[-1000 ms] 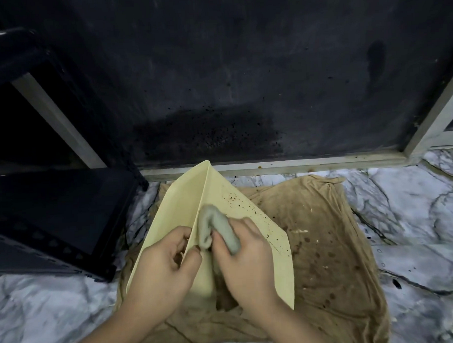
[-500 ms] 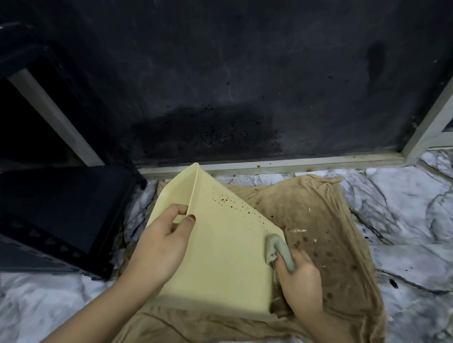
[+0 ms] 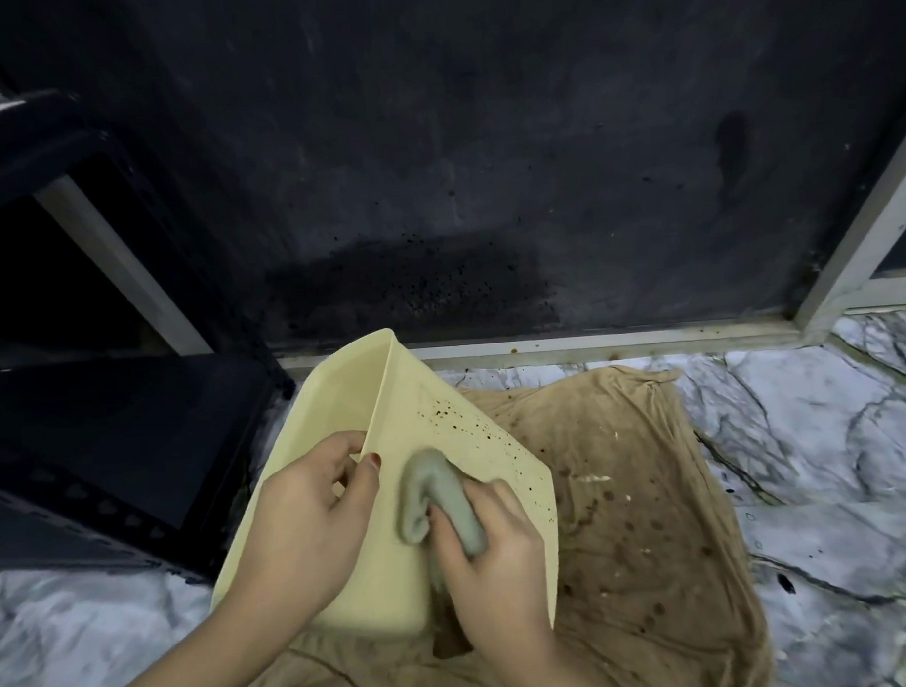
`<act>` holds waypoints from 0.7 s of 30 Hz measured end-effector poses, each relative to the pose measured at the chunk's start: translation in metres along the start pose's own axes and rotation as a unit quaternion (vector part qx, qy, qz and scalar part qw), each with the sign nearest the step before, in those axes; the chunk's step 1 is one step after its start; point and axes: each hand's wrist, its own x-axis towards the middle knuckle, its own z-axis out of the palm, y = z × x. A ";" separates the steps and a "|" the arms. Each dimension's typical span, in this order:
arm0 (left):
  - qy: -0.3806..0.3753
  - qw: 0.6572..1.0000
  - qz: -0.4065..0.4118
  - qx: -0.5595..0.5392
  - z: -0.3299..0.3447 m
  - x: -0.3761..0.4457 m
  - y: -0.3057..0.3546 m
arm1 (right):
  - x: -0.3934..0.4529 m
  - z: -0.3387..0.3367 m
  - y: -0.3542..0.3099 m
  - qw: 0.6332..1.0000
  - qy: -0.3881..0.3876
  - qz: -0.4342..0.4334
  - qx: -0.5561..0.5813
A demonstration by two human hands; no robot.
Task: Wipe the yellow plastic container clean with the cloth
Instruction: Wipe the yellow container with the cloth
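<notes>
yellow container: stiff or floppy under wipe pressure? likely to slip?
Probably fairly stiff: the yellow container shows flat panels under the cloth. Likely light, since the left hand props it tilted by one edge. Smooth plastic may slide, though the brown fabric underneath should add friction.

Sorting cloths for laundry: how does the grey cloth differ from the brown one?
The grey cloth is small and bunched in the right hand, pressed on the yellow container; the brown cloth is large, spread flat on the marble floor and visibly dark-spotted. Both are soft fabric.

Black crate [image 3: 111,458] crowds the left; stained brown cloth [image 3: 651,490] lies open on the right.
</notes>
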 end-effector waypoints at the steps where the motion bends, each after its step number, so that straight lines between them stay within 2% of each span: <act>1: 0.012 1.000 0.001 0.008 0.001 -0.004 -0.001 | 0.009 0.003 -0.005 1.000 -0.016 -0.014 -0.016; 4: 0.010 1.000 -0.007 0.020 0.005 -0.014 -0.010 | 0.032 0.010 -0.004 0.998 -0.036 -0.012 -0.048; 10: 0.025 0.999 -0.022 0.011 0.000 -0.014 -0.023 | 0.049 0.004 0.044 0.992 0.019 0.088 -0.086; 16: 0.033 0.998 -0.050 -0.015 -0.001 -0.013 -0.033 | 0.019 -0.027 0.101 0.963 0.035 0.210 -0.164; 19: 0.042 0.998 -0.050 -0.017 0.000 -0.011 -0.037 | -0.005 -0.030 0.110 0.956 0.050 0.237 -0.163; 21: 0.043 0.997 -0.056 -0.016 -0.001 -0.011 -0.039 | -0.022 -0.024 0.102 0.960 0.061 0.222 -0.157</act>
